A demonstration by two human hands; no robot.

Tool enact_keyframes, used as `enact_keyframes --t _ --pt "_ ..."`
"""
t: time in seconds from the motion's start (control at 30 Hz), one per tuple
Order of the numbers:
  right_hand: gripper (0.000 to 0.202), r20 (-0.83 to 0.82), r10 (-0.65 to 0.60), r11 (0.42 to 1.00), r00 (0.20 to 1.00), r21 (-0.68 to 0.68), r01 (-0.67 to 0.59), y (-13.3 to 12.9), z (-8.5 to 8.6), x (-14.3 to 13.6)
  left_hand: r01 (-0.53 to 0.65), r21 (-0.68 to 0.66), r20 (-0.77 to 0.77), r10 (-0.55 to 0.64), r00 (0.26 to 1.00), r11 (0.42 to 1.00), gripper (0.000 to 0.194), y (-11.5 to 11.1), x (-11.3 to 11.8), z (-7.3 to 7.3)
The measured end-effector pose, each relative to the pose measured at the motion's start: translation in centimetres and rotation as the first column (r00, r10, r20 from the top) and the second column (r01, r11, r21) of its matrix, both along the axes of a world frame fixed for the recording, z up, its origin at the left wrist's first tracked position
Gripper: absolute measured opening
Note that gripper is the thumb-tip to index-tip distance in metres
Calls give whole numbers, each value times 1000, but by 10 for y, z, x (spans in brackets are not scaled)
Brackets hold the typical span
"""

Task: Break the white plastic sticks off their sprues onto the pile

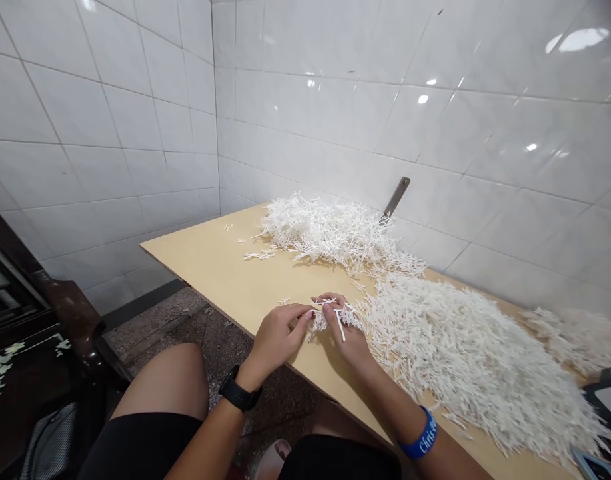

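Observation:
Both hands meet over the front edge of the tan table (pixel 210 267). My left hand (pixel 282 332), a black watch on its wrist, has thumb and forefinger pinched at the left end of a small cluster of white branched pieces (pixel 321 321). My right hand (pixel 348 333), with a blue wristband, is curled around several of these white pieces, one longer piece sticking out over its fingers. Just right of it spreads a large pile of small white pieces (pixel 465 340). Behind the hands lies a second heap of white branched pieces (pixel 330 227).
A dark metal strip (pixel 398 197) stands up behind the rear heap, near the tiled wall. Another white pile (pixel 580 333) and dark objects (pixel 608 400) are at the far right. A dark wooden chair (pixel 70 313) stands at the left.

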State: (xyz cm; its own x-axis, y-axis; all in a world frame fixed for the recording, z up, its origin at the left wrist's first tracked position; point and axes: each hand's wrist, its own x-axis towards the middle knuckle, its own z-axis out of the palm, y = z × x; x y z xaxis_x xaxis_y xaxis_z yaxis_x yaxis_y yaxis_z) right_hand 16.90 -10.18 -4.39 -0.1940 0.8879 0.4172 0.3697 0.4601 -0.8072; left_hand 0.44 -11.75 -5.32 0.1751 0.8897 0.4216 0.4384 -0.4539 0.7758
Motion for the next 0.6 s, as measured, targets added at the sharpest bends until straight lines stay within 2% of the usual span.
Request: enact_keyframes --t 0.13,0.2,0.3,0.37,0.5,0.6 --pt "42 -188 168 968 968 -155 -198 -5 1 -2 166 -79 -52 -171 984 983 36 0 -4 4" --pt "48 -234 216 938 948 -220 -268 -8 2 -3 182 -123 -50 -190 981 975 37 2 -5 3" --pt "53 -245 275 902 930 -269 -337 -10 4 -4 202 -169 56 -195 979 965 35 4 -7 0" --pt "53 -232 313 895 921 -251 -368 -11 6 -4 244 -182 125 -223 967 953 35 4 -8 -1" --pt "48 -185 309 919 933 -195 -343 -12 8 -3 317 -184 195 -282 940 930 37 2 -10 3" --pt "44 -162 147 974 976 -149 -171 -11 3 -2 407 -190 225 -364 904 894 41 1 -10 8"
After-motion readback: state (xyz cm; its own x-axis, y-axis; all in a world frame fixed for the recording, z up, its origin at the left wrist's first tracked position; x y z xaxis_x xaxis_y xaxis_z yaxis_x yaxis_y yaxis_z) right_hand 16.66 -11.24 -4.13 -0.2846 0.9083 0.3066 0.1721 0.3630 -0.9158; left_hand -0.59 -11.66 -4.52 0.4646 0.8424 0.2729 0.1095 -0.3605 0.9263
